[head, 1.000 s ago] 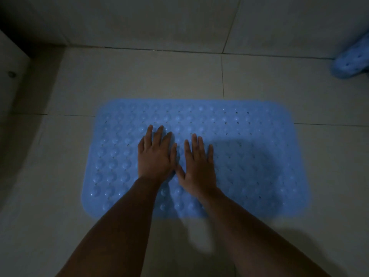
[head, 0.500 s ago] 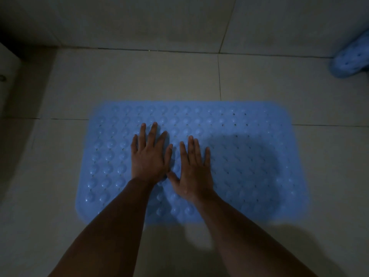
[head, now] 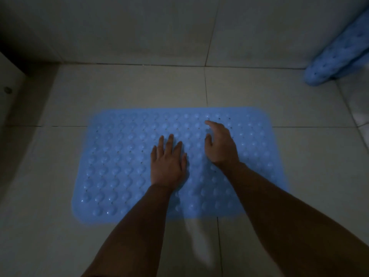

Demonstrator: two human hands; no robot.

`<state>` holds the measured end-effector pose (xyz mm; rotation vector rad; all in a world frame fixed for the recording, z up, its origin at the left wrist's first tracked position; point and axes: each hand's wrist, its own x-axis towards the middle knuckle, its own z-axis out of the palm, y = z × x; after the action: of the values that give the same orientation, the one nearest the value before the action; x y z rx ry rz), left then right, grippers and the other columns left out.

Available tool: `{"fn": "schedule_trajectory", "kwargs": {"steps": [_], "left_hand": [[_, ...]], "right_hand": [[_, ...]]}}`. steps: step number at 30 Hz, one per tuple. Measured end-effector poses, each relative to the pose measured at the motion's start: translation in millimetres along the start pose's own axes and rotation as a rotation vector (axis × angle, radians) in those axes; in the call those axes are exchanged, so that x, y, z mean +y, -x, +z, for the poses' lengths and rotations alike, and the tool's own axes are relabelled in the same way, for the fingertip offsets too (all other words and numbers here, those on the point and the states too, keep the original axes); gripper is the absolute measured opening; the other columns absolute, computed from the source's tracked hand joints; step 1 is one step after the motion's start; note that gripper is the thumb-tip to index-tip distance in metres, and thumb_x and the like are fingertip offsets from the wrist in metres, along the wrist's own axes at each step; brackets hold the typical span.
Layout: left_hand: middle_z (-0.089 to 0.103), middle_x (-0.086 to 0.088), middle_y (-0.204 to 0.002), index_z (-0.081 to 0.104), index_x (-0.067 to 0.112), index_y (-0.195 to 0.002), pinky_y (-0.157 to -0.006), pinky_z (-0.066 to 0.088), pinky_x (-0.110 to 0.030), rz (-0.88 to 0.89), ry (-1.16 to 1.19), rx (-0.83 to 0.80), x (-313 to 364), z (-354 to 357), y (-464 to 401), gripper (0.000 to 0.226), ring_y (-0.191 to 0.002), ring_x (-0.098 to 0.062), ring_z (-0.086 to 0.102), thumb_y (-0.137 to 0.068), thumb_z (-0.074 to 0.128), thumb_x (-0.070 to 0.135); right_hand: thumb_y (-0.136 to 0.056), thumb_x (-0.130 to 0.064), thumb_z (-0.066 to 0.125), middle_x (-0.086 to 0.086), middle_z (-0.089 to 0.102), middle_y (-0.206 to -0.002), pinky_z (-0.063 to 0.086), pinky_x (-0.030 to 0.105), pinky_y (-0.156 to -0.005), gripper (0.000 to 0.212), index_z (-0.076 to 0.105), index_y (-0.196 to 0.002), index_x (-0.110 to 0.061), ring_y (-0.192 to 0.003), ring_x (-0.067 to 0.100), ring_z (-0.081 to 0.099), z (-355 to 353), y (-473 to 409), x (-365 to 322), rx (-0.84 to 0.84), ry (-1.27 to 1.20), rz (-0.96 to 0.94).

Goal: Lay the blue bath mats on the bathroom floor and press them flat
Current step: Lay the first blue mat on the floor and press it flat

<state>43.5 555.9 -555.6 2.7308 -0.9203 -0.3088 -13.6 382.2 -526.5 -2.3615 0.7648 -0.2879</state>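
A blue bath mat (head: 119, 160) with rows of round bumps and small holes lies spread on the tiled bathroom floor. My left hand (head: 168, 162) rests palm down on its middle, fingers apart. My right hand (head: 219, 144) is just to the right of it, lifted and tilted on its edge above the mat, fingers loosely curved and holding nothing. A second blue mat (head: 337, 60), rolled or folded, leans against the wall at the far right.
Pale floor tiles (head: 139, 86) surround the mat, meeting a tiled wall (head: 139, 27) at the back. A light-coloured panel or door edge (head: 10, 86) stands at the left. The room is dim.
My right hand has lifted off the mat and shifted right and forward, turning on its side. My left hand stays flat in the middle. The view has tilted up slightly.
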Motion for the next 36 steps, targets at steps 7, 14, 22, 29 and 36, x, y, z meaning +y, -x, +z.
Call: {"fn": "schedule_trajectory", "kwargs": {"steps": [7, 14, 22, 29, 36], "left_hand": [[0.013, -0.009, -0.172, 0.027, 0.021, -0.161, -0.125, 0.015, -0.06, 0.242, 0.003, -0.056, 60.4, 47.4, -10.8, 0.063, -0.16, -0.033, 0.001, -0.104, 0.026, 0.048], [0.001, -0.013, -0.173, 0.012, 0.017, -0.165, -0.125, 0.003, -0.065, 0.238, -0.107, -0.011, 69.6, 84.6, -11.7, 0.087, -0.16, -0.033, -0.008, -0.1, 0.017, 0.075], [-0.009, -0.01, -0.173, 0.0, 0.022, -0.165, -0.122, -0.002, -0.069, 0.22, -0.129, -0.1, 75.4, 84.1, -17.3, 0.107, -0.158, -0.035, -0.016, -0.086, 0.015, 0.092], [-0.024, -0.003, -0.17, -0.007, 0.03, -0.164, -0.122, -0.017, -0.062, 0.164, -0.025, -0.28, 73.9, 62.2, -23.5, 0.09, -0.154, -0.029, -0.029, -0.092, 0.008, 0.081], [0.041, -0.004, -0.162, 0.05, 0.022, -0.15, -0.126, 0.017, -0.055, 0.154, 0.157, 0.013, 71.0, 43.4, -8.7, 0.05, -0.158, -0.029, 0.019, -0.105, 0.043, 0.043]], "right_hand": [[-0.095, -0.012, 0.059, 0.006, 0.06, -0.138, 0.046, 0.048, -0.105, 0.041, 0.06, -0.136, -0.014, -0.13, 0.029, 0.052, -38.0, -13.5, 36.2, 0.085, 0.062, -0.044], [-0.093, -0.013, 0.059, 0.006, 0.062, -0.132, 0.048, 0.042, -0.104, 0.036, 0.064, -0.129, -0.015, -0.124, 0.028, 0.056, -32.1, -27.5, 66.1, 0.099, 0.05, -0.084], [-0.094, -0.018, 0.059, 0.005, 0.064, -0.128, 0.047, 0.043, -0.104, 0.031, 0.065, -0.124, -0.016, -0.123, 0.028, 0.056, -15.1, -35.2, 82.1, 0.102, 0.064, -0.089], [-0.096, -0.025, 0.059, 0.005, 0.064, -0.126, 0.046, 0.043, -0.098, 0.029, 0.067, -0.123, -0.017, -0.121, 0.029, 0.056, -31.2, -15.0, 71.1, 0.026, 0.13, -0.01], [-0.103, -0.038, 0.047, 0.014, 0.021, -0.168, 0.013, 0.052, -0.126, 0.062, 0.035, -0.157, -0.011, -0.158, 0.032, 0.012, -7.1, 52.6, 85.2, -0.267, 0.388, -0.043]]}}
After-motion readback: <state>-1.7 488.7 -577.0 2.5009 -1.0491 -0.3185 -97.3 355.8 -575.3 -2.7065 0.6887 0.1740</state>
